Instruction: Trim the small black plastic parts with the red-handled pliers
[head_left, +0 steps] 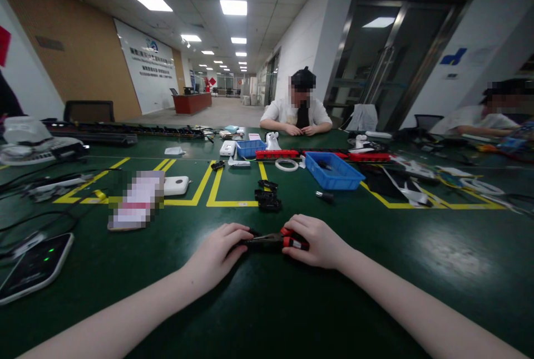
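Note:
My right hand point(311, 239) is wrapped round the red and black handles of a pair of pliers point(287, 239), whose metal jaws point left. My left hand point(219, 250) pinches a small black part point(254, 242) that meets the jaws; its outline is mostly hidden by my fingers. Both hands are just above the green table, close together. Beyond them lies a small cluster of black parts point(267, 198), and to its right a short black cylinder with a shiny metal end point(324, 197).
A blue bin point(334, 172) and a smaller blue bin point(251, 148) stand farther back by red strips point(277, 154). Left are a phone point(139, 200), a white box point(176, 185) and a dark-screened device point(35, 264) with cables. A person point(297, 111) sits opposite.

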Demonstrator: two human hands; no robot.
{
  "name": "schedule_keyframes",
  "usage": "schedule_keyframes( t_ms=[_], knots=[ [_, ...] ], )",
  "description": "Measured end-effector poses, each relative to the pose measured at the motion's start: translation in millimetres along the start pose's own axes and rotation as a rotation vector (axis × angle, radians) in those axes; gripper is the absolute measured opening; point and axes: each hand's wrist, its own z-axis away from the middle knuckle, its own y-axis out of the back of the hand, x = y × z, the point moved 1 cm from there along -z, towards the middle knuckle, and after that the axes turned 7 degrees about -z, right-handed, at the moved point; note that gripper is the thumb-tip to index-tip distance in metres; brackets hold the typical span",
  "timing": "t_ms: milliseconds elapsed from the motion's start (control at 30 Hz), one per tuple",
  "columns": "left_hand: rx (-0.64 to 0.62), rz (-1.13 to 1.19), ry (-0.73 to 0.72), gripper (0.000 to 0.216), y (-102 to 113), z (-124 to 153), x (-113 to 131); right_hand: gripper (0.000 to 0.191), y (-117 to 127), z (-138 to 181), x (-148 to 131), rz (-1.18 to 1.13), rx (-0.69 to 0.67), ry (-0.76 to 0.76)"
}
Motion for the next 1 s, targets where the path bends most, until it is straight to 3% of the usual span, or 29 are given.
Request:
schedule_keyframes(
  t_ms=[1000],
  knots=[
    [-0.013, -0.015, 0.007, 0.029, -1.0, -0.1, -6.0, 0.030, -2.9, -0.8, 4.0, -0.017, 0.011, 0.006]
  ],
)
